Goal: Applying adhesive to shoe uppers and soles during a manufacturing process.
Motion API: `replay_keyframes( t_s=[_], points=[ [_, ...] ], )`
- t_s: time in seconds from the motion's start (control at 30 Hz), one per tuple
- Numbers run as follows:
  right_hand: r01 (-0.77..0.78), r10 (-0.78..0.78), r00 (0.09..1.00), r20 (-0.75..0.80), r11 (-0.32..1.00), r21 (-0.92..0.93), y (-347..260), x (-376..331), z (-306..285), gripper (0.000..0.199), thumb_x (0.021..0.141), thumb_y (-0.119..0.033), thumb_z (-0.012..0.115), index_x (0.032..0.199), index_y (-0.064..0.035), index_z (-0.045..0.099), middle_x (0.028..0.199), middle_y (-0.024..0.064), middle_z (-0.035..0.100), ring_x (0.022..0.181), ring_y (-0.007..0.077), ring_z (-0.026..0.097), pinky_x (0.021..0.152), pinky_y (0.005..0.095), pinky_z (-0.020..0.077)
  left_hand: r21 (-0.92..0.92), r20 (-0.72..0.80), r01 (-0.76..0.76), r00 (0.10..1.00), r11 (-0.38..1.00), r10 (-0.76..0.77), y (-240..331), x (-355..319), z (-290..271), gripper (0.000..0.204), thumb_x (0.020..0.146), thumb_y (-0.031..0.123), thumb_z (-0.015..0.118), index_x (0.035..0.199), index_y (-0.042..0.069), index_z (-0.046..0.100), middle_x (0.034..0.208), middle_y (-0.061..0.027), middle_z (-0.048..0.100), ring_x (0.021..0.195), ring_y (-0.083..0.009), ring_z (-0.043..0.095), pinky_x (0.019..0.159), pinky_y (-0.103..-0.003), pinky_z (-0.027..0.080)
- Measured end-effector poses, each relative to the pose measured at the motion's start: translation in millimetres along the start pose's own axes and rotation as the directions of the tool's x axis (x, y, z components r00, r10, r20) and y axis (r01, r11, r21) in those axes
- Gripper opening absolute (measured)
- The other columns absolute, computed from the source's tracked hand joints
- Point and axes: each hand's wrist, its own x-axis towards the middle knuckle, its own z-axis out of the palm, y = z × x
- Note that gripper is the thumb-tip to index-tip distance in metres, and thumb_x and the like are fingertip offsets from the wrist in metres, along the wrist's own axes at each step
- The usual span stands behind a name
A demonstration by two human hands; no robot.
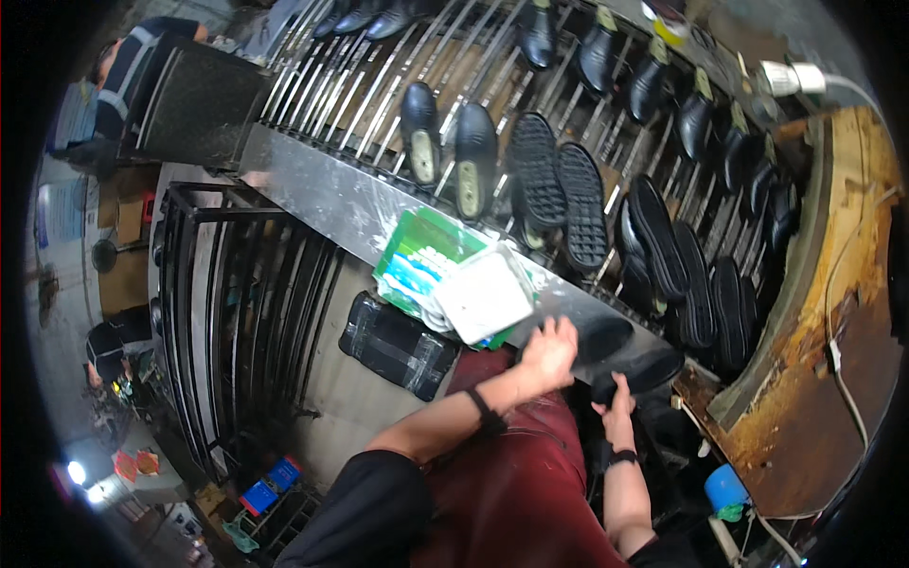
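Note:
My left hand (549,348) rests on a black shoe sole (606,338) lying on the steel ledge (322,189), fingers curled over its near end. My right hand (617,405) grips the edge of a second black sole (653,369) just below and to the right. Both soles lie side by side at the ledge's front. A black band circles each wrist. A dark red apron (511,473) covers my front.
Behind the ledge a slatted conveyor rack (445,85) carries several black shoes and upturned soles (559,189). A green packet with a white plastic tray (483,293) sits left of my hands. A black metal rack (237,312) stands at left. A rusty bench (824,379) lies right.

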Motion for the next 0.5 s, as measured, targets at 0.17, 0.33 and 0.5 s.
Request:
replay_keyframes(
  t_s=[0.17, 0.33, 0.5],
  points=[
    [0.042, -0.135, 0.955, 0.264, 0.944, 0.328, -5.7, -76.9, -68.0, 0.029, 0.093, -0.028, 0.066, 0.109, -0.0046, 0.062, 0.096, 0.0143, 0.069, 0.085, 0.0341, 0.073, 0.074, 0.0498, 0.0626, -0.411, -0.144, -0.066, 0.989, 0.909, 0.007, -44.4, -67.8, -158.7, 0.086, 0.076, 0.051, 0.087, 0.127, -0.006, 0.049, 0.109, -0.0235, 0.065, 0.098, -0.0425, 0.068, 0.083, -0.05, 0.057],
    [0.356, -0.402, 0.896, 0.191, 0.905, 0.234, -49.4, -218.8, -36.2, 0.042, 0.093, -0.047, 0.062, 0.102, -0.0061, 0.061, 0.082, 0.0129, 0.069, 0.064, 0.0339, 0.071, 0.05, 0.0404, 0.0551, -0.849, -0.291, 0.049, 0.788, 0.527, -0.542, -226.5, 25.8, -245.8, 0.075, 0.096, 0.048, 0.072, 0.13, -0.014, 0.048, 0.124, -0.0353, 0.066, 0.112, -0.0461, 0.069, 0.094, -0.051, 0.055],
    [-0.027, -0.078, 0.946, 0.314, 0.948, 0.317, -99.6, -302.0, 20.5, 0.063, 0.09, -0.067, 0.055, 0.108, -0.0078, 0.065, 0.087, 0.014, 0.07, 0.06, 0.0331, 0.067, 0.047, 0.038, 0.0533, -0.878, -0.233, 0.256, 0.509, 0.404, -0.829, -397.3, 119.3, -209.8, 0.067, 0.097, 0.038, 0.072, 0.14, -0.01, 0.053, 0.132, -0.0327, 0.066, 0.127, -0.0423, 0.064, 0.106, -0.046, 0.05]
  ],
)
